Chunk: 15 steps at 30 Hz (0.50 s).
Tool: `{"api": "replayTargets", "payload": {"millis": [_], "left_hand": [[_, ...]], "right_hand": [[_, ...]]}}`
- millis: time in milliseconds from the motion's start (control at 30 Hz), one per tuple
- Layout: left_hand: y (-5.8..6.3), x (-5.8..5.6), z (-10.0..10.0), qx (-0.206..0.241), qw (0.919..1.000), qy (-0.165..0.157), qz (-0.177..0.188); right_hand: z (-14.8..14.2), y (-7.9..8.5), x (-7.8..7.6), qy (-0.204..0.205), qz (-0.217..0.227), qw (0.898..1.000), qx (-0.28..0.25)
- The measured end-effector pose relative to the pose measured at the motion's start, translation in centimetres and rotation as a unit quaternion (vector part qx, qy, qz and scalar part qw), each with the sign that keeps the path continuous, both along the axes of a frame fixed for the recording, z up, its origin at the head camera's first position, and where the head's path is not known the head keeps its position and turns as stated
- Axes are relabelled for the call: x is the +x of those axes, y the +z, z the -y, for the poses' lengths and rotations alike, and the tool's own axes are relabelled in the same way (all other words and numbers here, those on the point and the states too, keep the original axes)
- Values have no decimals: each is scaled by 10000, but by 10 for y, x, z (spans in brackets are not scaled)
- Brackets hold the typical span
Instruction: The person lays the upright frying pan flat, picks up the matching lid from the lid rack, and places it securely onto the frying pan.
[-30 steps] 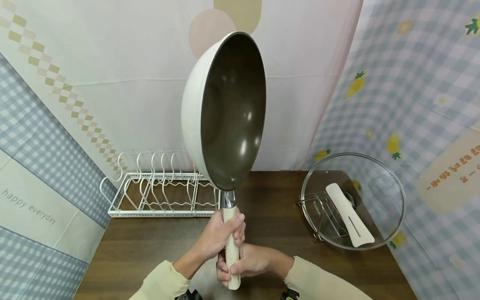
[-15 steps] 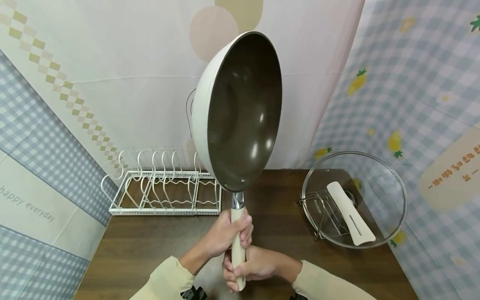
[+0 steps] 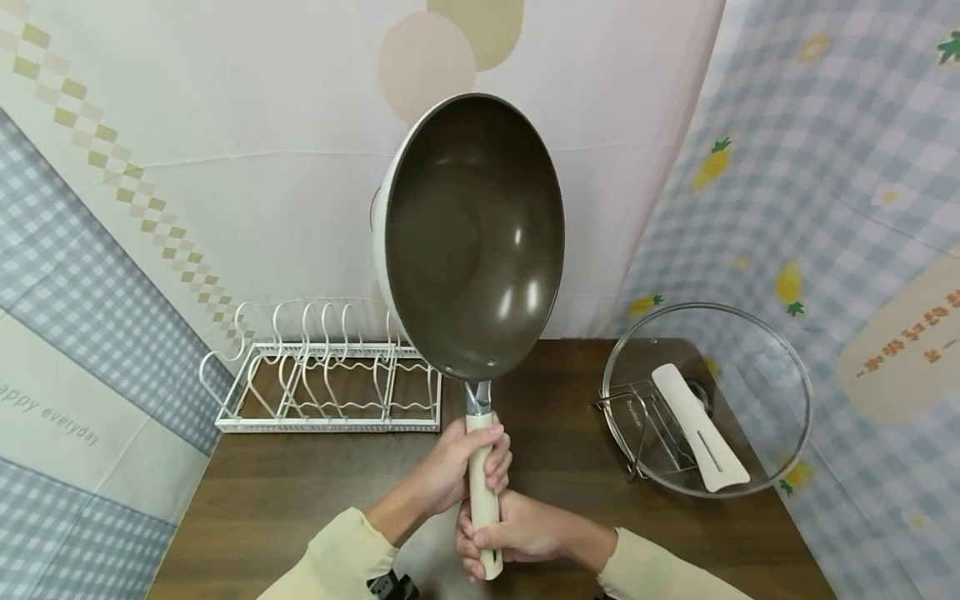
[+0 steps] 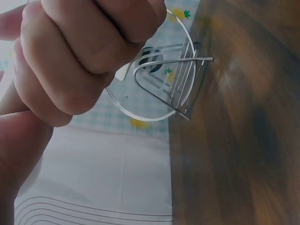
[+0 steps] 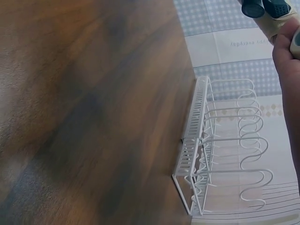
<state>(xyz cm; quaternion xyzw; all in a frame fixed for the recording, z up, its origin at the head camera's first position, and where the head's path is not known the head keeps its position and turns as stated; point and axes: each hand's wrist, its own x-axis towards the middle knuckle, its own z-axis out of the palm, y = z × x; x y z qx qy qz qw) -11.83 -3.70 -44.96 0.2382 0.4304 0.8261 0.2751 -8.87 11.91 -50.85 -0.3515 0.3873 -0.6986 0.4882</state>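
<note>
In the head view a deep wok (image 3: 468,233), white outside and dark brown inside, is held up above the table with its bowl at the top and its inside facing me. Its cream handle (image 3: 482,471) points down toward me. My left hand (image 3: 453,467) grips the handle's upper part, just below the metal neck. Lower down, near the handle's end, my right hand (image 3: 517,529) wraps round it. Curled fingers (image 4: 79,51) of the left hand fill the upper left of the left wrist view. Only an edge of the right hand (image 5: 289,61) shows in the right wrist view.
A white wire dish rack (image 3: 322,427) stands at the back left of the wooden table (image 3: 300,517). On the right, a glass lid (image 3: 783,358) leans in a metal wire stand (image 3: 637,429), with a long cream handle piece (image 3: 701,429) across it. Patterned cloth walls surround the table.
The wok has turned so that more of its inside faces me, and its top edge is lower. Both hands have shifted slightly right with the handle, still gripping it.
</note>
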Motion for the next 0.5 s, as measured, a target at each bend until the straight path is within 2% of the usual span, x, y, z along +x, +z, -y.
{"api": "replayTargets", "payload": {"millis": [200,333,500], "left_hand": [[-6,-2,-1,114,9991,-62,414],[-5,-4,-4,-27,9973,-34,729],[-3,-8,-10,62,9946,-214,1018]], "right_hand": [[-3,-4,1,-187,77,9997,134],[-5,-5,-1,-234,78,9995,216],[-8,-3,-2,-231,68,9994,241]]}}
